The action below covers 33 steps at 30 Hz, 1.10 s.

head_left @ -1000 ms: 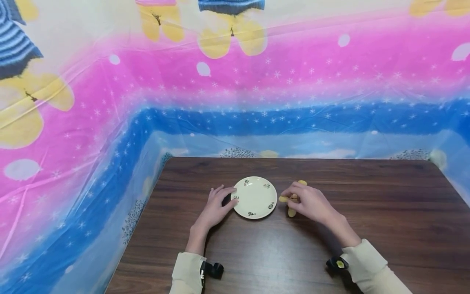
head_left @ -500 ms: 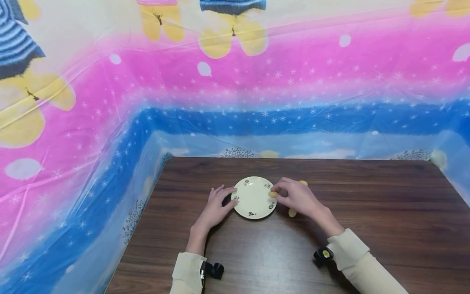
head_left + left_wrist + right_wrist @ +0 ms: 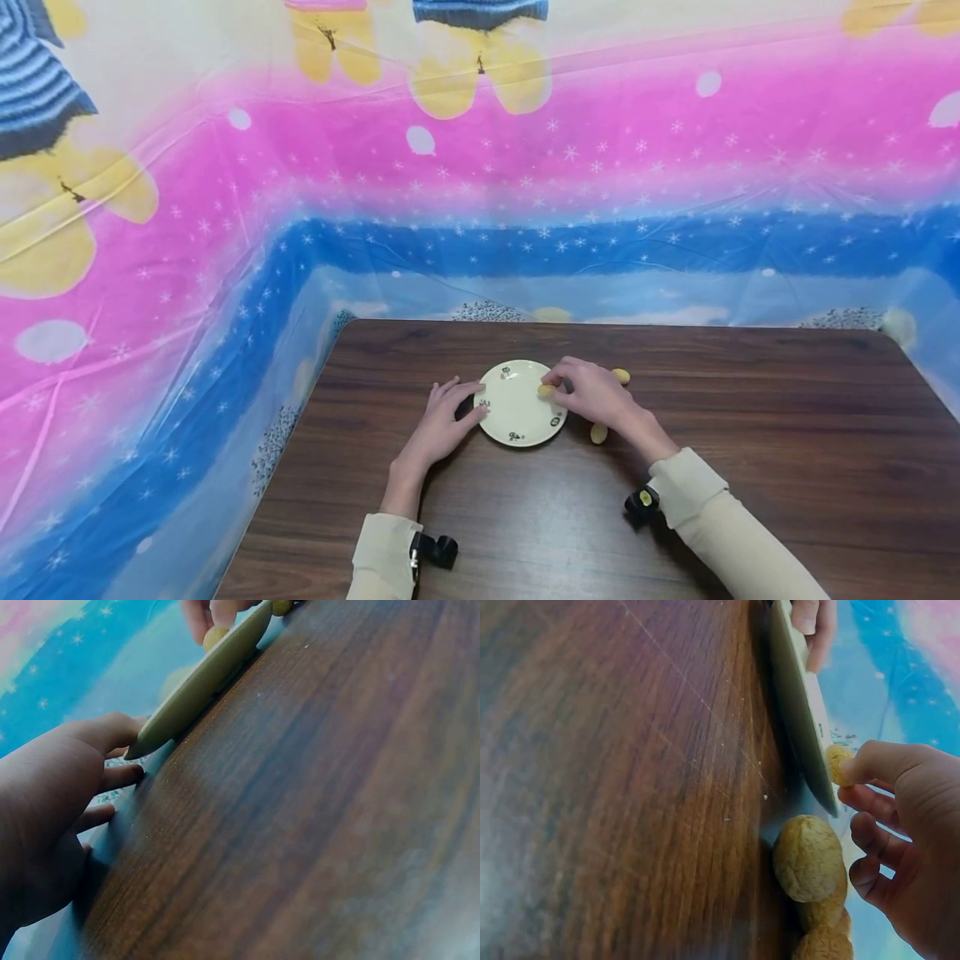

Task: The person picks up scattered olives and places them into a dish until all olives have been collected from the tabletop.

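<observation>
My right hand pinches a small yellowish-brown potato between thumb and fingertips, over the right part of a cream plate. The right wrist view shows the potato close to the plate's upper side, its far part covered by the fingers. On the plate's left rim rest the thumb and fingertips of my left hand, its fingers spread and mostly straight. Two more potatoes, one farther back and one nearer, show on the table around my right hand.
A dark wood table bears the plate, which has small printed figures along its rim. In the right wrist view a larger potato stands in front of others, partly hiding them. A patterned pink and blue cloth hangs behind the table.
My right hand has carried the pinched potato leftward from the group on the table to over the plate. The left hand stays at the rim.
</observation>
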Each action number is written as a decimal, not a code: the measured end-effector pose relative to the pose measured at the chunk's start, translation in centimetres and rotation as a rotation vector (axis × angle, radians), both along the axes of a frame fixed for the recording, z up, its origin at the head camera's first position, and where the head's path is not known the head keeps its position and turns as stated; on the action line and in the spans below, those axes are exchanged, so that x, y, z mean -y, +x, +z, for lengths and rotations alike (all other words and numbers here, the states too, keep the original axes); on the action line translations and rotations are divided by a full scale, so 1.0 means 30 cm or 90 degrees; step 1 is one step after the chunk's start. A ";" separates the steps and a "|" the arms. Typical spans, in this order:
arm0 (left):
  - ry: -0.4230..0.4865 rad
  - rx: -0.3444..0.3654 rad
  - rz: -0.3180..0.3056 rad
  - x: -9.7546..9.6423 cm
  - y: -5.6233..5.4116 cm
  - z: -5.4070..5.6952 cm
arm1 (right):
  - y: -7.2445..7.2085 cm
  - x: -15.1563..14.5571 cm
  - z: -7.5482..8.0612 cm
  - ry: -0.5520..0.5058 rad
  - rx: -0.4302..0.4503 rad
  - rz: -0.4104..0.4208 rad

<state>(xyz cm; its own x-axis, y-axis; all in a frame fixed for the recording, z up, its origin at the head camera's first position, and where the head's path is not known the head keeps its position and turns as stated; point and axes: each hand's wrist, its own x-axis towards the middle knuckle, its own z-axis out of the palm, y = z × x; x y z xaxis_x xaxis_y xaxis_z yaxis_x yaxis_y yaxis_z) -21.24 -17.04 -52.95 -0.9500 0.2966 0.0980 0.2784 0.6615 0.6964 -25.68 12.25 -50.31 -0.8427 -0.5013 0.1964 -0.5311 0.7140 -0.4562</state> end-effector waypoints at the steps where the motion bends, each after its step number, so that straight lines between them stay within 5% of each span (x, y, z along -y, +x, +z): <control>1: -0.001 0.002 0.001 0.000 0.000 0.000 | -0.004 0.002 -0.003 0.002 0.002 0.000; 22: 0.007 -0.006 -0.002 -0.004 -0.007 -0.001 | 0.002 0.008 0.006 0.004 0.048 -0.014; 33: 0.003 0.006 0.004 0.001 -0.001 -0.005 | 0.061 -0.034 0.050 -0.026 -0.007 -0.021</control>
<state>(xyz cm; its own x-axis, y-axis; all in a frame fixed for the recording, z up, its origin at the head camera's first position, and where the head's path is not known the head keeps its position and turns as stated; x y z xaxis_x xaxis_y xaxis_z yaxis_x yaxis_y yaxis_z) -21.28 -17.06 -53.11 -0.9526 0.2903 0.0909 0.2680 0.6595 0.7023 -23.85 13.27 -48.81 -0.8562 -0.4649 0.2253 -0.5129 0.7124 -0.4791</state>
